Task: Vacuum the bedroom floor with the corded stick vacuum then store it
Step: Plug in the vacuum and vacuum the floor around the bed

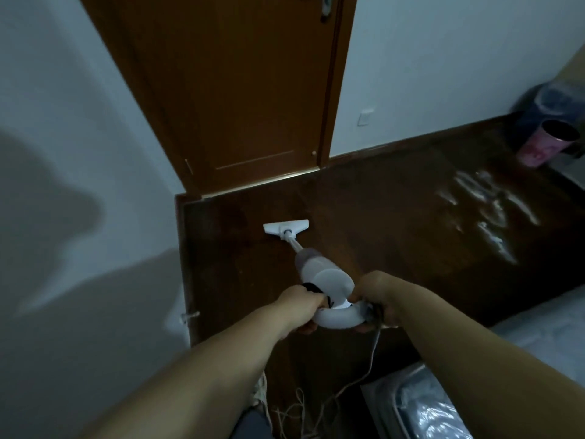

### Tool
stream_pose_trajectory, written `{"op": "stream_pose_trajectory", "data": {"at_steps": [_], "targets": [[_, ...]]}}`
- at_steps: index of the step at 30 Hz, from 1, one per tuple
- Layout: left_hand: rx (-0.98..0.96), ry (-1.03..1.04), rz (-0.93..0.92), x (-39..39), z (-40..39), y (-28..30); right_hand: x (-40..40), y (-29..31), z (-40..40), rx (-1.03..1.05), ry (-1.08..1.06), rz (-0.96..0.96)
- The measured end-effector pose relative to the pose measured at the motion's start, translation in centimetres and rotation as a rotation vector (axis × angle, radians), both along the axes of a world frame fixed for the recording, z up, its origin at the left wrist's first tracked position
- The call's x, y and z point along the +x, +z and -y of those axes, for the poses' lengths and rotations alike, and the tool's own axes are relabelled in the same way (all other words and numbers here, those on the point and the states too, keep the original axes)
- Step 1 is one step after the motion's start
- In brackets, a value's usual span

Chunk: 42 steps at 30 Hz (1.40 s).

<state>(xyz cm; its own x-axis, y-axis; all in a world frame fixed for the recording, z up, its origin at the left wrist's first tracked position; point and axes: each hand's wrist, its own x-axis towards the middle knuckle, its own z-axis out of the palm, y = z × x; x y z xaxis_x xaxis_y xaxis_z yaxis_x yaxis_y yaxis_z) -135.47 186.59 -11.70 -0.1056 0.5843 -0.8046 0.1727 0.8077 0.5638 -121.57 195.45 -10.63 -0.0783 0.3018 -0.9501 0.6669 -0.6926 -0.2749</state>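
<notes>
Head view showed both hands curled round the white stick vacuum [319, 274] handle, left hand [300, 307] beside right hand [376, 297]; its nozzle [286, 229] lay ahead of them on the floor [395, 217].

**Both hands on the vacuum near the door**

The left hand [300, 307] and right hand [375, 296] each grip the looped white handle [335, 318] of the vacuum [316, 270]. Its tube slants down and away to the head [286, 228], which lies flat on the dark wood floor [395, 223], near the shut brown door [234, 90]. The cord [368, 365] drops from the handle and trails in loose loops on the floor below. A pink bin [544, 142] stands far right by the wall, with pale glare on the boards before it.
</notes>
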Motion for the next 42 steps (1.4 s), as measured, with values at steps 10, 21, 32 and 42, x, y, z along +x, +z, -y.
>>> {"op": "stream_pose_trajectory", "data": {"at_steps": [10,21,32,42], "targets": [[0.058,-0.276,-0.043,-8.2,-14.6,0.5,-6.7,0.3,-8.7,0.039,-0.417,0.008],[0.082,-0.313,-0.208,-7.4,-27.1,3.1,-6.4,0.9,-18.0,0.017,-0.618,-0.138],[0.024,-0.314,-0.195,0.3,-43.2,2.2,1.5,0.0,-35.3,0.025,-0.556,-0.153],[0.041,-0.544,-0.165,0.1,-58.8,0.4,1.6,-1.4,-47.4,0.028,-0.745,-0.134]]}}
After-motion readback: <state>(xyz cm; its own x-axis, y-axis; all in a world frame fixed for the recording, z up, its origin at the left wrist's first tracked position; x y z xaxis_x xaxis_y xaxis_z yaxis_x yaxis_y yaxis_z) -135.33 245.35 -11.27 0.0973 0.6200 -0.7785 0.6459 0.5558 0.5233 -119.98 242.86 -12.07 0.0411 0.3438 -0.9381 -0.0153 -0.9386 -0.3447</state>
